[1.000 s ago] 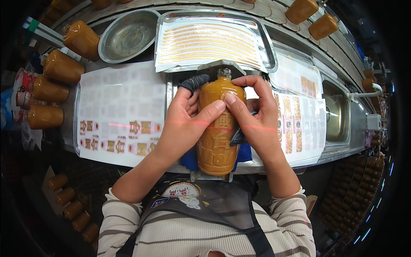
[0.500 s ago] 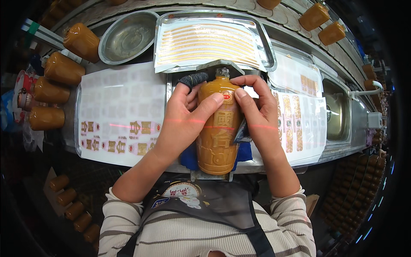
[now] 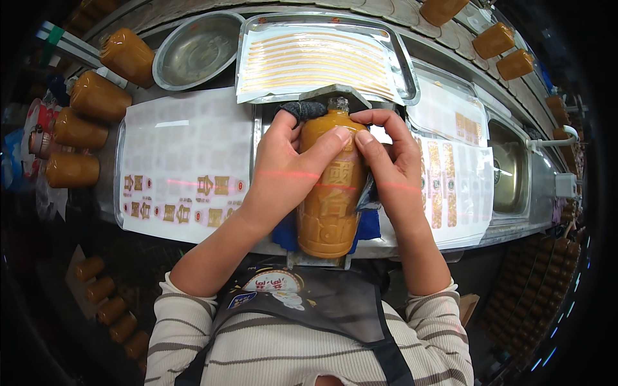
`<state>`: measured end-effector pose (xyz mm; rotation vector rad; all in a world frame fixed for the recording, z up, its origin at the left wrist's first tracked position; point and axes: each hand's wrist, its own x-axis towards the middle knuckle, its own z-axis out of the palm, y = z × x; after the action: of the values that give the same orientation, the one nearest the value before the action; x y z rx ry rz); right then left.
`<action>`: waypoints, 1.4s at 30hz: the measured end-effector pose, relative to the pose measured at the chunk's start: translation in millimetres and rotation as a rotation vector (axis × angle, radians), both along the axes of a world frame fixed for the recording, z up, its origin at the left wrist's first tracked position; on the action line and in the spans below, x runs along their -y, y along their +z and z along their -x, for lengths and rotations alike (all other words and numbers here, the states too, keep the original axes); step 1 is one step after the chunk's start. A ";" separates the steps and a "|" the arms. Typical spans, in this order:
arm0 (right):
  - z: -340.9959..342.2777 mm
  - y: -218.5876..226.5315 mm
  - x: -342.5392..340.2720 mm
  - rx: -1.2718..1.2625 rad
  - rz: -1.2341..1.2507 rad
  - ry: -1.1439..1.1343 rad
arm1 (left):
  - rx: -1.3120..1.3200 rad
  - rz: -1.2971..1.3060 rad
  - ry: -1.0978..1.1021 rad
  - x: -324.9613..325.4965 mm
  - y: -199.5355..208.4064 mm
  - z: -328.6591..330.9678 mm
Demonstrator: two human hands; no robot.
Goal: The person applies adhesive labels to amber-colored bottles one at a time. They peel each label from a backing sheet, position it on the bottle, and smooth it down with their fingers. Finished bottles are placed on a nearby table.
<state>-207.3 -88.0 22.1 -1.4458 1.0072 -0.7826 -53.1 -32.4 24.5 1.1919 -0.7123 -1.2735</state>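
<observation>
A glossy ochre-brown bottle point(image 3: 327, 222) lies in front of me, its clear glass neck pointing away. Raised golden characters run down its face. My left hand point(image 3: 290, 164) wraps its left side, the thumb pressed on the upper front; a dark cloth covering encloses a finger near the shoulder. From the right, my right hand point(image 3: 391, 161) holds the shoulder between thumb and bent fingers. Both thumb tips lie close together over the area below the neck. Blue cloth point(image 3: 368, 226) shows under the bottle, on a metal support. A dark, shiny item beside my right palm is mostly hidden.
Decal sheets point(image 3: 183, 148) lie left, with more decal sheets point(image 3: 460, 193) right. Beyond the bottle stands a metal tray point(image 3: 409, 80) of gold-striped sheets, beside a metal basin point(image 3: 196, 51). Several brown bottles point(image 3: 100, 96) line the left; a sink point(image 3: 508, 167) is at right.
My thumbs have drawn closer together and now cover the small red emblem on the bottle's upper front. My left covered finger has shifted right, toward the neck. The view has moved slightly.
</observation>
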 end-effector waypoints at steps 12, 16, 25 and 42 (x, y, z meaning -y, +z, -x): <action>3.2 -0.3 -6.7 0.057 0.008 -0.017 | 0.188 0.055 0.134 8.9 -23.1 4.0; 18.3 -2.2 -25.9 0.067 -0.028 -0.046 | -0.071 0.058 0.081 -3.6 -11.1 4.2; 25.6 -8.8 -53.2 0.064 -0.081 0.018 | -0.016 0.025 -0.120 -59.1 -29.8 -5.3; 18.6 -4.1 -52.2 0.135 -0.105 0.026 | 0.033 0.015 -0.135 -59.9 -25.3 -5.3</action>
<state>-225.8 -35.8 17.9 -1.2961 0.9116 -0.7858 -47.9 27.5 -0.8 1.1705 -0.8367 -1.3603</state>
